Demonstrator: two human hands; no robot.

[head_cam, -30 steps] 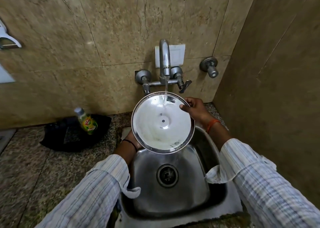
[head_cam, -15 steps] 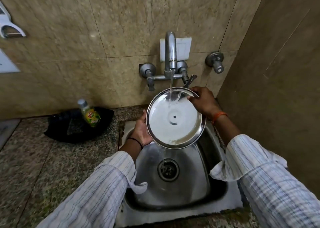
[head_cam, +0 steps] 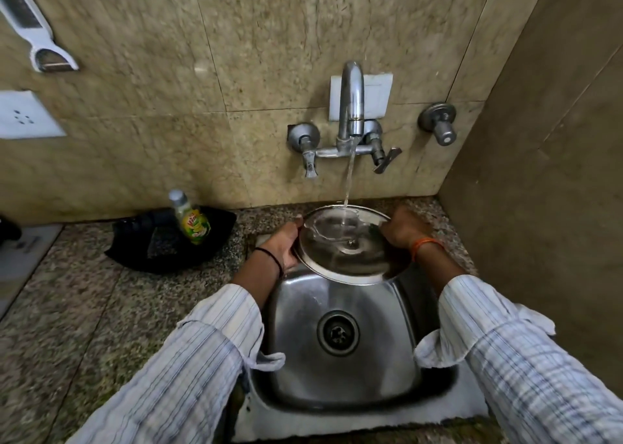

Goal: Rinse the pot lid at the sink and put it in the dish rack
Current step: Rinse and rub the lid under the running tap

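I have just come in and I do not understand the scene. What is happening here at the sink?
A person is rinsing a steel pot lid over the sink. The left hand grips its left edge and the right hand grips its right edge. Water from the tap falls on the lid's far part. No dish rack is in view, so that step is not yet done.

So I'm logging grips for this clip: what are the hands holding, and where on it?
Both hold the pot lid by its rim: left hand on the left edge, right hand on the right edge.
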